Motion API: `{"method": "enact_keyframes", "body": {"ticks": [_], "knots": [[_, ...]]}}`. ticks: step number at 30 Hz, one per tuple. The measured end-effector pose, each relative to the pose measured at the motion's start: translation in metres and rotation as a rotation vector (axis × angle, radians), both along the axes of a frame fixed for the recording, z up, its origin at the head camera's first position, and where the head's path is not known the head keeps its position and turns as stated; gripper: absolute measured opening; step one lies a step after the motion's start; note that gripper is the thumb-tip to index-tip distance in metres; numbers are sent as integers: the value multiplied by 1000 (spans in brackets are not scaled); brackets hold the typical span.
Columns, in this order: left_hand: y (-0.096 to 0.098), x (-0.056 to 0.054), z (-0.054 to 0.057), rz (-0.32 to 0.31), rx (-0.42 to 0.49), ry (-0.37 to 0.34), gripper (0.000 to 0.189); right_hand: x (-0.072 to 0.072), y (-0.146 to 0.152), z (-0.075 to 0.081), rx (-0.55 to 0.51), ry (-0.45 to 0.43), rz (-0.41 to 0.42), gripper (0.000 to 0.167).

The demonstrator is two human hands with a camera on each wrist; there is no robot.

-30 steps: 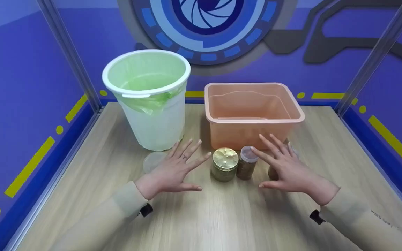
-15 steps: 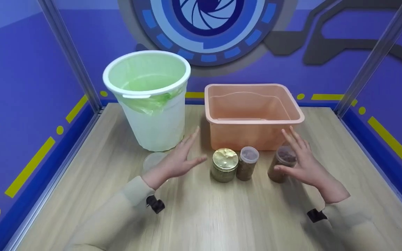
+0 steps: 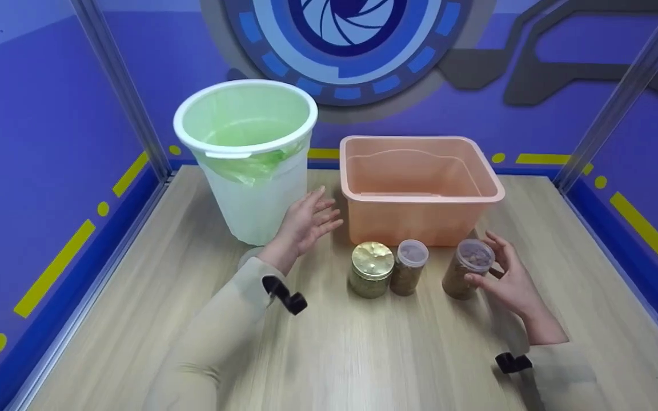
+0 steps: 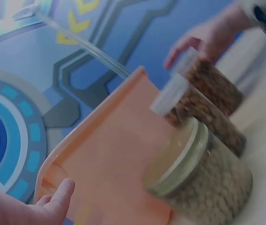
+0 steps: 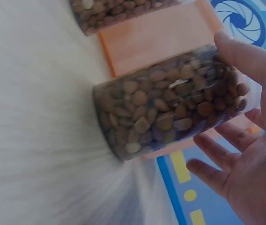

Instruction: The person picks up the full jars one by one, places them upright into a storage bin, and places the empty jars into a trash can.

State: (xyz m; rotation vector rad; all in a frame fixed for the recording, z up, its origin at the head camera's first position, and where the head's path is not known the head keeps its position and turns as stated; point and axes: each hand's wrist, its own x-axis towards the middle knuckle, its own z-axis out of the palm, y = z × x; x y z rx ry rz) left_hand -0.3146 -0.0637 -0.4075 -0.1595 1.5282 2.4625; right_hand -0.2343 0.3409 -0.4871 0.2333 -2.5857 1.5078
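Note:
My right hand is around the upper part of a clear plastic jar of brown nut-like pieces, thumb on one side, fingers on the other. In the right wrist view, the thumb lies at the jar's top end and the spread fingers are apart from its wall. The jar stands upright on the table. My left hand, fingers loosely extended and palm turned sideways, hovers before the white bin, holding nothing. A gold-lidded jar of pale pieces and a slim clear-lidded jar stand side by side between the hands.
Behind the jars is a peach plastic tub. The bin has a green liner. A translucent round thing lies mostly hidden behind my left forearm. Blue-purple walls with metal posts enclose the wooden table.
My right hand has lowered from above the right jar to around its top. The left hand has moved toward the bin and turned its palm sideways. The jars stand where they were.

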Motion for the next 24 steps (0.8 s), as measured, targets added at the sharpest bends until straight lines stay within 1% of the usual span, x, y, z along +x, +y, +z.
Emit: {"method": "enact_keyframes", "body": {"ticks": [3,5,8,11,13,16,19,22,24], "knots": [[5,-11,2,29,125,-88,66,0,0,-2,28,-17,-7,88],[8,-17,3,47,189,-116,63,0,-1,-3,30,-21,-5,82],[13,-21,5,62,236,-152,61,0,-1,-3,31,-22,-1,77],[20,-26,8,69,250,-186,54,0,-1,-4,31,-27,0,79],[24,-29,11,78,262,-201,42,0,-1,-4,37,-27,-4,80],[30,-34,13,96,275,-203,28,-1,-1,-5,24,-16,-9,79],[34,-38,13,97,228,-175,31,-1,-2,-4,17,-4,-17,77],[37,-40,9,81,163,-137,46,0,-3,-2,30,-11,-27,76],[37,-41,6,77,139,-125,52,1,-3,-1,43,-27,-32,75]]}}
